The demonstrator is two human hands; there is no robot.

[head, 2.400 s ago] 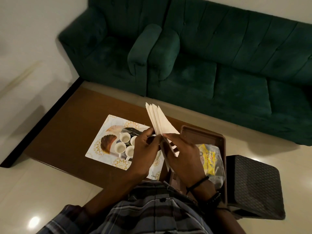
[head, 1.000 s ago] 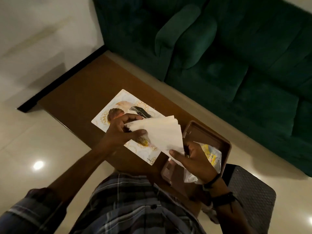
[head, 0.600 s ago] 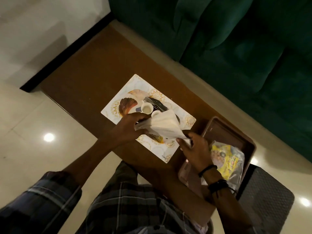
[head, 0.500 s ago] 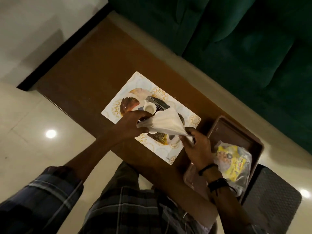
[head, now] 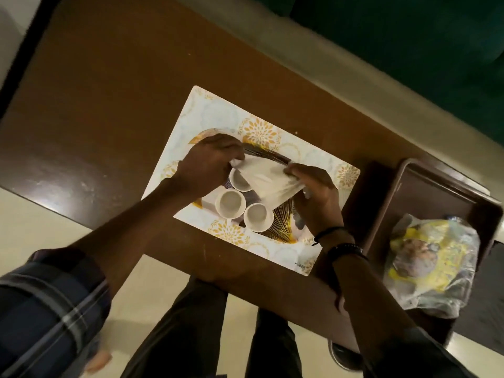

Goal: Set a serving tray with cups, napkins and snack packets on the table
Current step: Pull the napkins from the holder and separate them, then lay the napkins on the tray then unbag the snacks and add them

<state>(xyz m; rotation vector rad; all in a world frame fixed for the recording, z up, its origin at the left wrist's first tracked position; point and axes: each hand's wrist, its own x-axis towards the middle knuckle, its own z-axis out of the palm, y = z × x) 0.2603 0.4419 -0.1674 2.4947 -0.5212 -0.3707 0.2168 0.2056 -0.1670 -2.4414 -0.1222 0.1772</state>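
Note:
A white serving tray with gold flower prints lies on the brown table. Three white cups stand close together on it. I hold a bunch of white napkins low over the tray, right behind the cups. My left hand pinches the left end and my right hand grips the right end. A clear bag of yellow snack packets lies in a brown tray at the right.
A dark green sofa runs along the far side of the table. A dark woven stool holds part of the brown tray at the right edge. My legs and one shoe stand against the table's near edge.
The napkins went from upright at chest height to flat and low over the white tray. Both hands moved down and forward with them, and my head tipped to look straight down.

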